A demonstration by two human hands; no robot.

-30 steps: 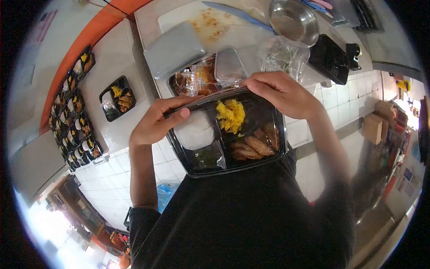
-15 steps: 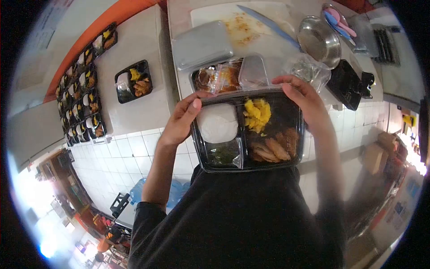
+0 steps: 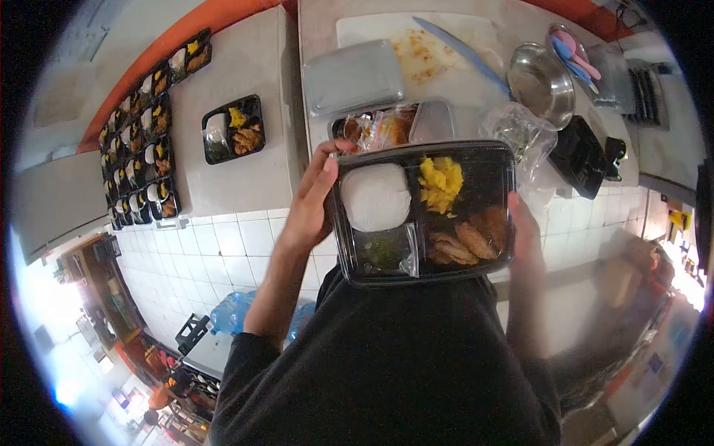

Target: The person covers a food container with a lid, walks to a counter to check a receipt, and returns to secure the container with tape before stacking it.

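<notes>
Between my hands is a black compartment meal box (image 3: 487, 167) under a clear lid, held up close to my body. Inside it show a white rice mound (image 3: 377, 197), yellow chunks (image 3: 440, 184), brown fried pieces (image 3: 472, 239) and a small plastic bag of something green (image 3: 381, 251). My left hand (image 3: 316, 197) grips the box's left edge, thumb at the upper corner. My right hand (image 3: 524, 227) closes on the right edge; its fingers are partly hidden and blurred. Behind the box lies another container (image 3: 346, 126) with plastic sachets, partly covered.
On the left counter stand one filled meal box (image 3: 233, 128) and rows of several more (image 3: 141, 149). The right counter bears a clear lid (image 3: 353, 78), a blue knife (image 3: 461, 52) on a white cutting board (image 3: 364, 30), a metal bowl (image 3: 541, 85) and black trays (image 3: 579, 156).
My right hand has slid from the box's top edge down to its right side. The box has shifted slightly right in view, and my left hand now grips its left side.
</notes>
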